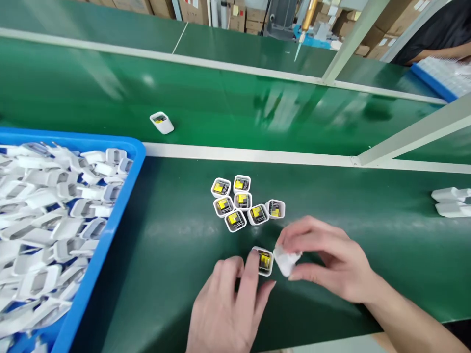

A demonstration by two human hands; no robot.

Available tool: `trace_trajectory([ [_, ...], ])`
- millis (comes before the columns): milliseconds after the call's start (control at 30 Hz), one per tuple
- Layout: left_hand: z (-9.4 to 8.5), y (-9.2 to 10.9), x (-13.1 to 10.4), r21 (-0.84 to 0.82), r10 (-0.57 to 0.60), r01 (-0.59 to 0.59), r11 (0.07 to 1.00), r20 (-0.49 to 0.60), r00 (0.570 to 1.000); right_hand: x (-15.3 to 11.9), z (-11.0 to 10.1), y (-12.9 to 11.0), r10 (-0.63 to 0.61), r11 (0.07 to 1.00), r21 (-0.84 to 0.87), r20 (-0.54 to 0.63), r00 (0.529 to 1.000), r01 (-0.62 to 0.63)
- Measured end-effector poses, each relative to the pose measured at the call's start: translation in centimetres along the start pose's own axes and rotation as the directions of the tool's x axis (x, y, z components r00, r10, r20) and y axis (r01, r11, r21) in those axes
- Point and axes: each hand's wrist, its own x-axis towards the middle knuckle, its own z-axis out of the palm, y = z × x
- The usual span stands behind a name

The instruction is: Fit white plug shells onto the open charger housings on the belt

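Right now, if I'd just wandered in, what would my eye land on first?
Probably the blue tray on the left, heaped with white plastic casings. Then the cluster of seven open casings with yellow parts inside, mid-table on the green worktop. Nearer you, the left hand touches another open casing, while the right hand grips a blurred white piece beside it.

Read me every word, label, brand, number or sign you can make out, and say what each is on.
No text is readable.
Labels on the cardboard boxes in the background: too small and blurred to read.
Yellow parts inside the open white housings: any marks are too small to read.
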Motion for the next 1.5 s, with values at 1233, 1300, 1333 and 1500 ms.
trace_trajectory([
  [1233,1.6,-0.6,1.1,-0.519,-0.180,0.223,0.825,0.133,0.975,-0.6,4.8,-0.6,0.054,0.906,-0.421,0.002,0.999,-0.049],
  [1300,1.5,-0.6,1.1,-0.503,-0.174,0.222,0.835,0.141,0.975,-0.5,4.8,-0.8,0.101,0.908,-0.409,0.005,0.995,-0.090],
  [1333,1.5,-0.6,1.1,-0.495,-0.170,0.221,0.840,0.148,0.974,-0.5,4.9,-0.8,0.124,0.909,-0.400,-0.007,0.992,-0.117],
  [1500,1.6,-0.4,1.0,-0.478,-0.164,0.227,0.849,0.170,0.972,-1.6,5.9,0.1,0.133,0.939,-0.293,-0.175,0.976,-0.180],
])
